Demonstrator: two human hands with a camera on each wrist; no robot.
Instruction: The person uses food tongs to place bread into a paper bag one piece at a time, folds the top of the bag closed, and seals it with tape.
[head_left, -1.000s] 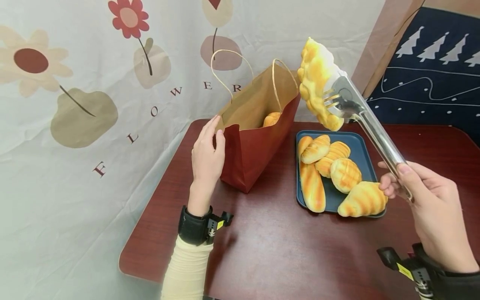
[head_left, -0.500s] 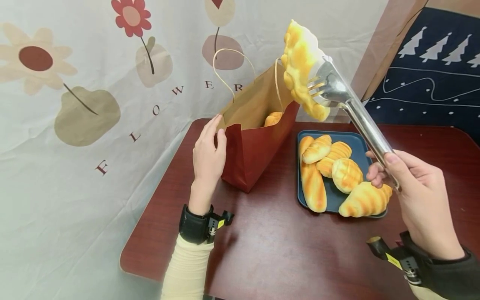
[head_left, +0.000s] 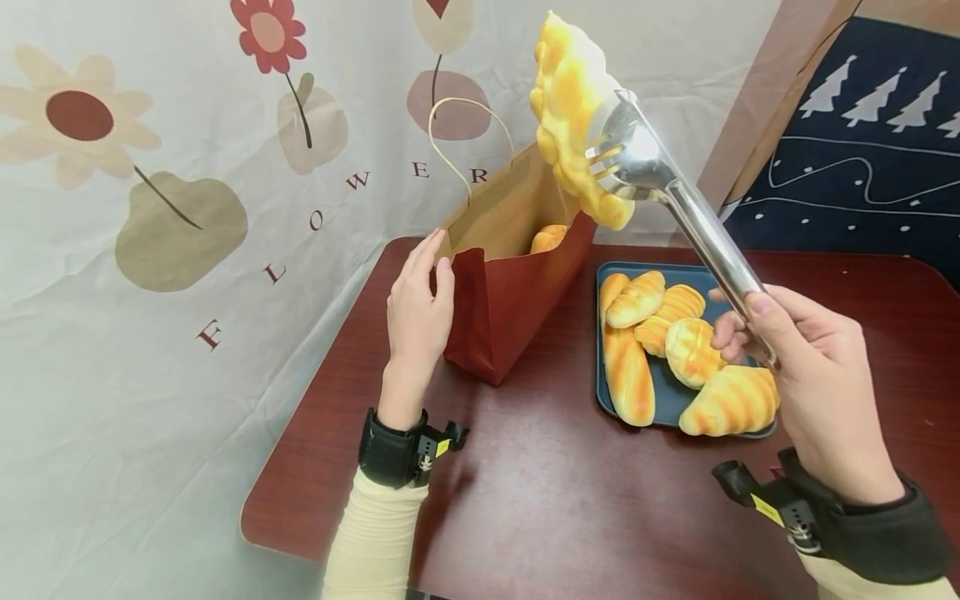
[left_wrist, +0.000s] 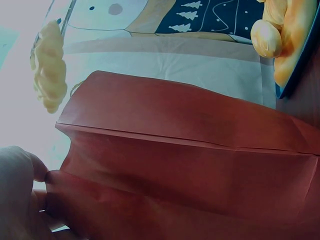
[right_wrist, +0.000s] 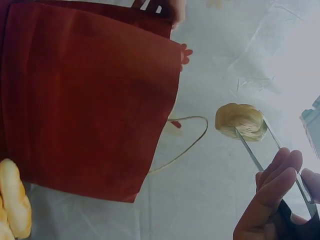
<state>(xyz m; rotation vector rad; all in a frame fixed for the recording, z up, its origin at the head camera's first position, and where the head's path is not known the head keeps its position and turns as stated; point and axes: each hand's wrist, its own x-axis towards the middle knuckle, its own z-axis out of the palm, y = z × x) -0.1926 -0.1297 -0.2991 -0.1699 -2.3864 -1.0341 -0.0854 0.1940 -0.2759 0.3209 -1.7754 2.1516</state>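
Note:
My left hand point(head_left: 422, 310) holds the top edge of a red paper bag point(head_left: 517, 296) at its near left corner, thumb and fingers on either side of the edge. The bag's mouth gapes, and a golden bread roll point(head_left: 550, 238) shows inside. My right hand point(head_left: 813, 358) grips metal serving tongs point(head_left: 705, 221) near the lower end, with thumb and fingers around the arms. Their tips clasp a pale yellow bread piece with a scalloped edge point(head_left: 567, 117), raised in the air at the bag's right side. In the right wrist view both tong arms press on this bread point(right_wrist: 240, 120).
A blue tray point(head_left: 603, 367) with several bread pieces, including a croissant point(head_left: 731, 400) and a long loaf point(head_left: 628, 375), lies right of the bag. Thin handles point(head_left: 450, 102) rise from the bag. A printed cloth point(head_left: 300, 250) hangs behind the reddish-brown table point(head_left: 555, 500).
My right hand, with the tongs and the bread between their tips, has moved left and upward, away from the tray and toward the bag. My left hand has stayed at the bag's edge.

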